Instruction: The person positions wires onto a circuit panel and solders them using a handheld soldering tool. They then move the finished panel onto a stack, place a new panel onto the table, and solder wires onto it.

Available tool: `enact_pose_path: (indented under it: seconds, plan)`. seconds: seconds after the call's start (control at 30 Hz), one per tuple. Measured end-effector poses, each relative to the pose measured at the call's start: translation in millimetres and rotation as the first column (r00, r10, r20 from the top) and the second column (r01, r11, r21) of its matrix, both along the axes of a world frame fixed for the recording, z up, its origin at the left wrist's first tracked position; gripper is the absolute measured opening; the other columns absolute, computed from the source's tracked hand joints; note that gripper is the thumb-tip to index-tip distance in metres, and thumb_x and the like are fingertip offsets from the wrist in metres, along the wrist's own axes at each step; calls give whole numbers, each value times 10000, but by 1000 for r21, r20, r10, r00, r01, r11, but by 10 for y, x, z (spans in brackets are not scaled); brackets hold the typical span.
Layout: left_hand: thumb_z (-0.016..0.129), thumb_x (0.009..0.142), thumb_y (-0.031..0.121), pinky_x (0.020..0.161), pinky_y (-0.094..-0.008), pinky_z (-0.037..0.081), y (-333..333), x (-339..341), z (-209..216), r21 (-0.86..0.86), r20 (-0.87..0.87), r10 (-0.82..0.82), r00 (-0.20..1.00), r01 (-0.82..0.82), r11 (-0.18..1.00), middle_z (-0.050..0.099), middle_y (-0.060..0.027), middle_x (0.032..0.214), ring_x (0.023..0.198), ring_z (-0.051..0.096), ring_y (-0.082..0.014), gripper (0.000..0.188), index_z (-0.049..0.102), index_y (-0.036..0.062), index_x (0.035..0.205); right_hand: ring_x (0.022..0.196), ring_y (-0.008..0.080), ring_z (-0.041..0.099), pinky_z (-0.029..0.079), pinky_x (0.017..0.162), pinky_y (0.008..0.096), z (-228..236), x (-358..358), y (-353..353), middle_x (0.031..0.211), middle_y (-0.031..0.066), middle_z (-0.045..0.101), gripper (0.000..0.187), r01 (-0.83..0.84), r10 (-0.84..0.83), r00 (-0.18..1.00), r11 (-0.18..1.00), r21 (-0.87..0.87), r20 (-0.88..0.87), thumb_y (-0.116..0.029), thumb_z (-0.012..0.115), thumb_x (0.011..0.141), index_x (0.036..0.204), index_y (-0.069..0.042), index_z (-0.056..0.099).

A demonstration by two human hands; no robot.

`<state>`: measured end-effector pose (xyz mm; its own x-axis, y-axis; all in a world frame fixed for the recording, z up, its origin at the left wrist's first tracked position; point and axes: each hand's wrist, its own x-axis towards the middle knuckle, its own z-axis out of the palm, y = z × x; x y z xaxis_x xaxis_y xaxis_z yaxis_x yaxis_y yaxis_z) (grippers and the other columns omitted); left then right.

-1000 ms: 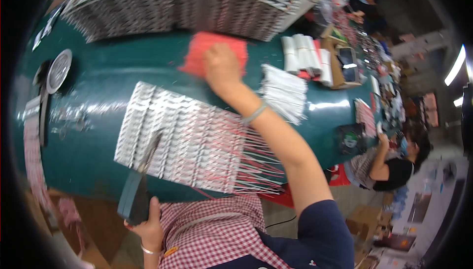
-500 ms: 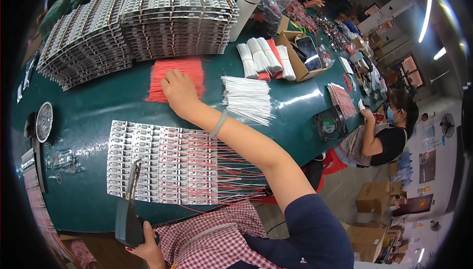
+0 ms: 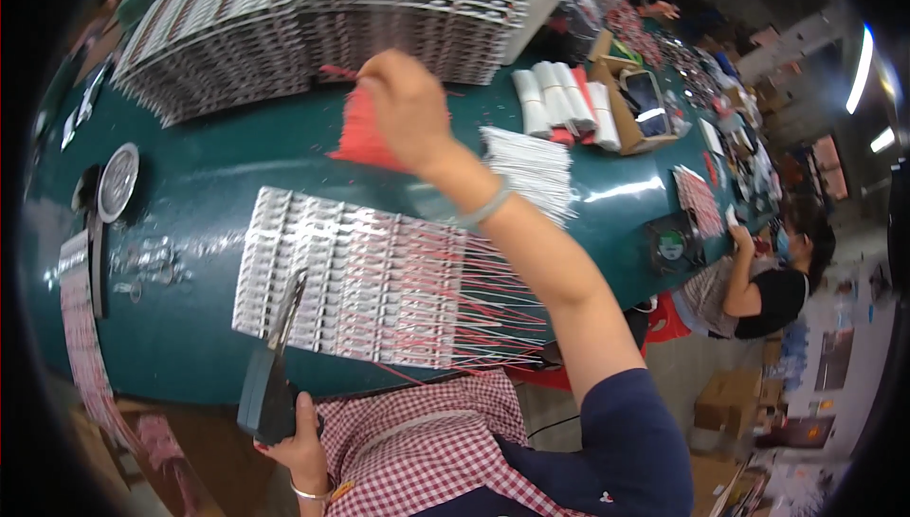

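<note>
My right hand [image 3: 406, 105] hangs over the pile of red wires [image 3: 365, 133] at the back middle. Its fingertips are pinched together, with a short red wire [image 3: 337, 72] sticking out to their left; the hand is somewhat blurred. At the lower left, my left hand [image 3: 301, 441] is wrapped around a dark, gun-shaped tool [image 3: 265, 389] with a long, narrow metal tip. That tip reaches over the near edge of a panel of small white circuit boards [image 3: 318, 261]. Red and white wires [image 3: 498, 313] run out from the panel's right side.
Tall stacks of board panels [image 3: 408, 38] fill the back. A pile of white wires [image 3: 531, 171] and bundled wires [image 3: 559, 100] lie at right, beside a cardboard box [image 3: 621, 119]. A metal dish [image 3: 118, 182] sits at left. A co-worker [image 3: 768, 275] sits at far right.
My right hand has lifted from the red pile, with a red wire at its fingertips. The whole view has shifted, so things appear further right. My left hand still holds the tool.
</note>
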<state>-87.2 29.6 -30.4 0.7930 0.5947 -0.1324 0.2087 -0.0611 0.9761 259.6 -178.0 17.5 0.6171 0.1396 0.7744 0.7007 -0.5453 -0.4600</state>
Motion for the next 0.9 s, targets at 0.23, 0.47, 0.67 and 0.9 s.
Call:
enact_pose_path:
  seconds: [0.23,0.47,0.67,0.9]
  plan:
    - [698,870,-52,510,-241,430,81,-39,-130,245,125,-196,973,161,956,633,-68,890,599,545,-86,335,605,-50,1192,844,269,644,535,682,379,456,-555,-108,840,89,645,108,-34,33,999,577,-816,-18,-42,700,714,816,-79,696]
    - [716,869,-35,514,-244,436,41,-27,-38,233,134,-263,956,227,946,630,-51,856,599,548,-90,324,613,-46,1176,855,267,668,561,677,368,-45,-692,-43,850,105,668,112,-123,-74,984,359,-925,-160,-49,711,661,769,-71,731]
    - [717,862,-46,527,-238,441,78,-95,-23,91,72,-174,982,167,982,635,-50,856,609,551,-89,322,624,-39,1170,840,294,612,520,674,392,-52,-1123,-80,844,110,600,152,-137,-15,979,692,-709,-203,1,657,723,866,-33,693]
    - [777,810,31,719,-270,537,20,-1,154,106,-19,-179,984,180,978,735,-94,953,798,685,-142,258,706,-40,1048,762,269,600,495,649,372,-400,-1857,62,837,94,623,199,-251,133,914,927,-278,-382,75,716,751,919,-29,709]
